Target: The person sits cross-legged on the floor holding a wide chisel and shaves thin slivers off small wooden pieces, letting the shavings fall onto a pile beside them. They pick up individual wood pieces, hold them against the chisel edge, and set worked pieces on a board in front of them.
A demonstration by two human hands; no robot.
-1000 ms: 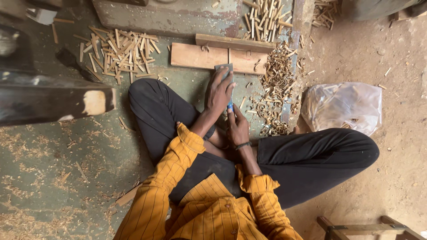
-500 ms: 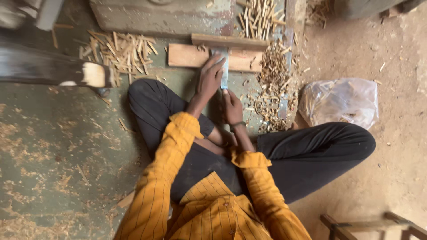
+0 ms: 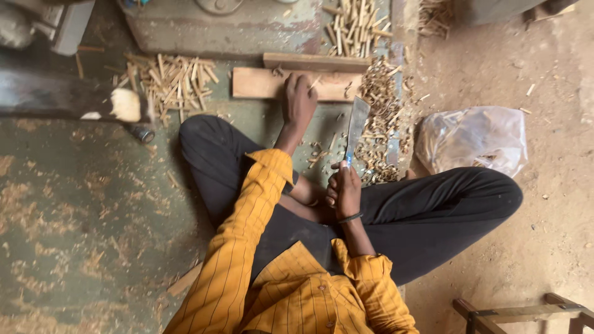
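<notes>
I sit cross-legged on the floor in a yellow striped shirt and black trousers. My left hand reaches forward and pinches a thin wood stick down on a flat wooden board. My right hand, with a dark band on the wrist, is close to my lap. It grips the handle of a broad-bladed knife, whose blade points away from me and hangs just right of the left hand, clear of the board.
Cut sticks lie in piles at the left and on the far side. Wood shavings lie right of the knife. A crumpled plastic bag sits by my right knee. A dark beam lies left, a wooden frame bottom right.
The knife was against the stick on the board beside my left hand. My right hand has pulled it back toward me and to the right. The left hand stays on the board.
</notes>
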